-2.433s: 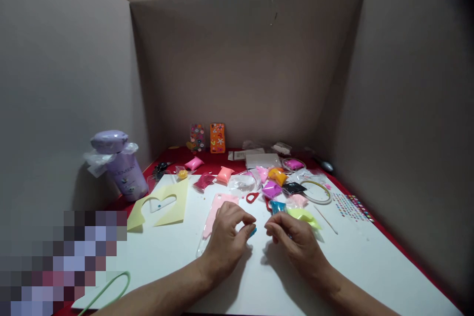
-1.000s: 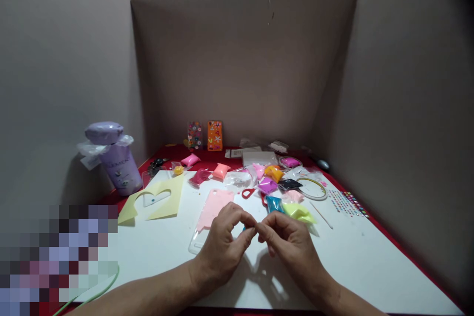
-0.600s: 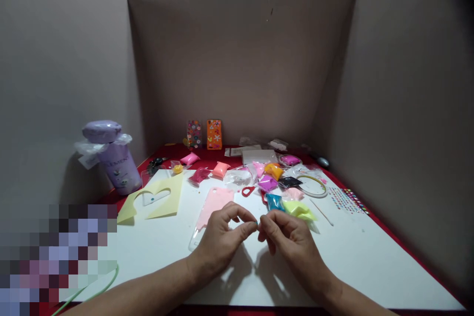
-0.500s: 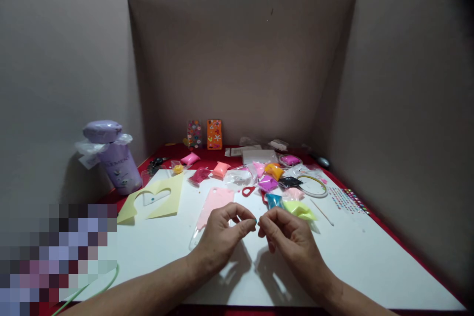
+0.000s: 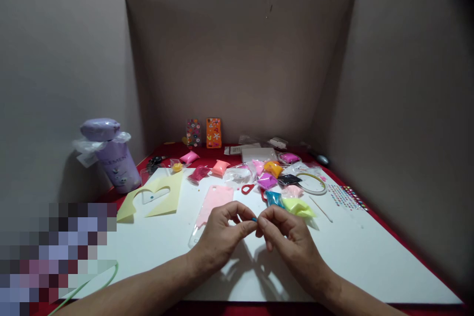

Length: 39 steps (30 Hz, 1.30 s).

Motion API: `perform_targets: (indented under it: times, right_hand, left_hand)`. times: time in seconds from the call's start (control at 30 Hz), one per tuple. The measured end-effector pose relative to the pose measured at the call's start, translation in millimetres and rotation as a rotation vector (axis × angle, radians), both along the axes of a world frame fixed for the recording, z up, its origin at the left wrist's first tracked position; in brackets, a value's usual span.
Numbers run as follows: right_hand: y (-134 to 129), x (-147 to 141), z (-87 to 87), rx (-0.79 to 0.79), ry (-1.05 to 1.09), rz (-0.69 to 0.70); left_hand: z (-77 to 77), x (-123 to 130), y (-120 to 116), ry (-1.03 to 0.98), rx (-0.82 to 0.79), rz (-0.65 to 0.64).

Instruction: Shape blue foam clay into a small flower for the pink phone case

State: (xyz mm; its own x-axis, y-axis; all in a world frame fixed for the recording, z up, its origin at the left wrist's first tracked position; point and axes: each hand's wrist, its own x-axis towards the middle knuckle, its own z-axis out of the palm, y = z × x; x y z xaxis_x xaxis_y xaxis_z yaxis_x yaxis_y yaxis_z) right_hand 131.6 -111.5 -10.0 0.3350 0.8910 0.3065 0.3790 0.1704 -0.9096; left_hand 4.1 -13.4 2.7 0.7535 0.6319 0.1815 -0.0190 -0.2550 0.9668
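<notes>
pinching a blue piece at its fingertips, left hand beside right hand.

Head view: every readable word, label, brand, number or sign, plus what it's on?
"LEMEN": on the purple container at the left; the letters at either end of the word are unclear.
White packet at the back: dark marks, too small to read.
Black packet: pale specks, too small to tell print from glare.
No other word, number or sign is readable.
</notes>
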Motion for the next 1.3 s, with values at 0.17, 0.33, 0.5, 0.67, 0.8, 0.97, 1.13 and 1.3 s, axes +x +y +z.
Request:
perform_targets:
  times: [0.17, 0.33, 0.5, 0.67, 0.8, 0.97, 1.13, 1.3]
  right_hand:
    - [0, 1, -1.0, 0.000, -0.048, -0.012]
    - [0, 2, -4.6, 0.005, -0.096, -0.030]
    - [1, 1, -1.5, 0.024, -0.127, -0.054]
    - [1, 0, -1.0, 0.034, -0.153, -0.046]
    - [-1, 1, -3.3, 0.055, -0.167, -0.041]
    - [-4, 0, -3.3, 0.090, -0.192, -0.029]
    - [-1, 1, -3.4, 0.082, -0.187, -0.022]
    - [1, 3, -3.8, 0.072, -0.178, -0.020]
  left_hand:
    - [-2.8, 0, 1, -0.009, 0.021, -0.010]
    - [-7.8, 0, 3, -0.002, -0.007, 0.009]
    - [-9.1, 1, 5, -0.009, -0.077, 0.007]
    - [-3.9, 2, 2, -0.027, -0.127, 0.025]
    - [-2.9, 1, 0, -0.050, -0.181, 0.012]
    - [-4.0, 1, 2, -0.055, -0.176, 0.010]
    - [-1.7, 1, 1, -0.044, -0.205, 0.001]
    - [1.6, 2, -1, -0.015, -0.208, -0.006]
